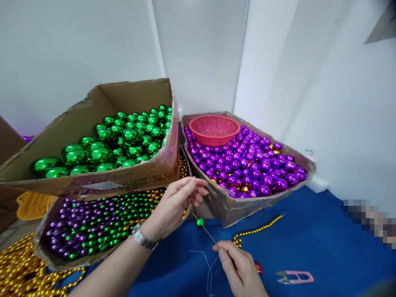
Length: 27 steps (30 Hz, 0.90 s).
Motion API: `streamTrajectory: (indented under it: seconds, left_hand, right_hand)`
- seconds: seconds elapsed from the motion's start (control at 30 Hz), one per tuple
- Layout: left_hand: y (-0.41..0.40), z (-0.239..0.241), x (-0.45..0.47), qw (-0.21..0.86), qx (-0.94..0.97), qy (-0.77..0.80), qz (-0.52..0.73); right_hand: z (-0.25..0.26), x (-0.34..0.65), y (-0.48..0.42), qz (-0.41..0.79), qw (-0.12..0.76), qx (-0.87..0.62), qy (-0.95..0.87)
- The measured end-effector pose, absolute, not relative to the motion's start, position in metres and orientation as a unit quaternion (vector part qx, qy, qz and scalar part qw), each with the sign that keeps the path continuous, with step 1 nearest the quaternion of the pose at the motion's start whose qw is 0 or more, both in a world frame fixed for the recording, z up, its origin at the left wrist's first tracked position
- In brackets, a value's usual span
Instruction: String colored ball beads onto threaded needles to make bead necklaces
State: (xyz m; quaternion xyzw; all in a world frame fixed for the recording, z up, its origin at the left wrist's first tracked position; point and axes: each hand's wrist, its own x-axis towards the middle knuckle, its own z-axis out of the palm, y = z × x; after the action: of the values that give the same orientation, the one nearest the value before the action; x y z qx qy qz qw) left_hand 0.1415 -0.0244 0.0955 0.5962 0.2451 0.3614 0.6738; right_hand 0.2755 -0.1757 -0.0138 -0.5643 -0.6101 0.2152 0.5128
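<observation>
My left hand is raised in front of the cardboard boxes, fingers pinched on the upper end of a thin needle. A small green bead sits threaded on that needle between my hands. My right hand is lower, fingers pinched on the needle's other end, where white thread trails down over the blue cloth. A strand of small gold beads lies on the cloth just right of my right hand.
A tilted box of large green balls rests above a box of mixed purple, green and gold beads. A box of purple balls holds a red basket. Pink thread snips lie at right. Gold strands pile at left.
</observation>
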Motion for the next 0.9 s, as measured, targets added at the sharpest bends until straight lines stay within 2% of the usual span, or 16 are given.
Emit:
streamTrajectory:
  seconds: [0.07, 0.1, 0.2, 0.23, 0.3, 0.43, 0.57, 0.7, 0.77, 0.9]
  left_hand:
    - [-0.012, 0.105, 0.17, 0.611, 0.67, 0.242, 0.344]
    - [-0.006, 0.107, 0.184, 0.545, 0.734, 0.24, 0.326]
    - [0.017, 0.104, 0.227, 0.26, 0.91, 0.228, 0.23]
    - [0.025, 0.101, 0.24, 0.194, 0.933, 0.224, 0.202]
    - [0.038, 0.092, 0.263, 0.133, 0.953, 0.218, 0.165]
    - [0.045, 0.083, 0.293, 0.096, 0.967, 0.2, 0.123]
    - [0.032, 0.101, 0.278, 0.08, 0.967, 0.202, 0.13]
    - [0.023, 0.125, 0.198, 0.102, 0.962, 0.217, 0.13]
    - [0.023, 0.125, 0.145, 0.166, 0.951, 0.241, 0.102]
    - [0.03, 0.084, 0.065, 0.187, 0.906, 0.376, 0.059]
  right_hand:
    - [-0.017, 0.279, -0.178, 0.219, 0.522, -0.571, -0.594]
    - [-0.018, 0.281, -0.18, 0.218, 0.524, -0.577, -0.588]
    - [-0.022, 0.285, -0.181, 0.205, 0.527, -0.592, -0.575]
    - [-0.023, 0.287, -0.181, 0.201, 0.524, -0.593, -0.577]
    - [-0.025, 0.288, -0.182, 0.191, 0.519, -0.598, -0.58]
    - [-0.028, 0.291, -0.183, 0.172, 0.525, -0.616, -0.561]
    - [-0.034, 0.296, -0.191, 0.199, 0.501, -0.62, -0.569]
    - [-0.044, 0.3, -0.201, 0.222, 0.488, -0.633, -0.559]
    - [-0.049, 0.299, -0.203, 0.231, 0.485, -0.62, -0.572]
    - [-0.05, 0.286, -0.196, 0.253, 0.488, -0.591, -0.591]
